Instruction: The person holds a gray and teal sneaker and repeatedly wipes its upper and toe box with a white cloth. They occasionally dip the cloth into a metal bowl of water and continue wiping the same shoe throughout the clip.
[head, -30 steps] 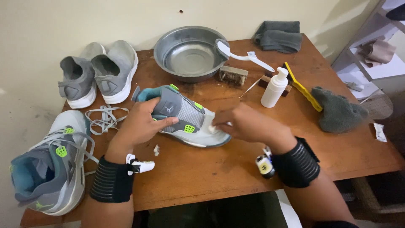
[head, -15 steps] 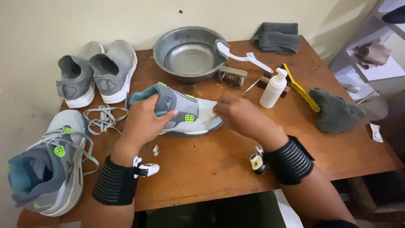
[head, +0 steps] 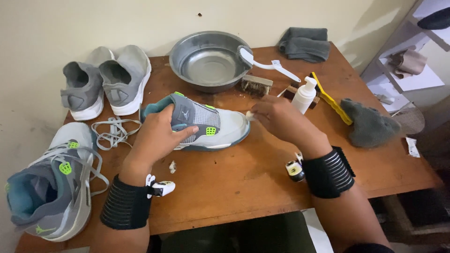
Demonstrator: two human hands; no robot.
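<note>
Sneaker held on the worktop [head: 243,187]

Left hand [head: 157,136] fingers clamped on the grey sneaker [head: 206,126]; right hand [head: 276,117] fingers pinched a small white wad [head: 249,114] at its toe.

A sneaker [head: 206,124] lies on its side at the centre of the table [head: 243,182]. A pair of shoes [head: 103,82] stands at upper left; loose laces [head: 110,131] lie between that pair and a second sneaker [head: 49,187] at lower left. A metal basin [head: 206,61] sits at upper centre, with a brush [head: 254,85] and pump bottle [head: 304,95] to its right. A folded cloth [head: 304,43] lies at upper right.
</note>
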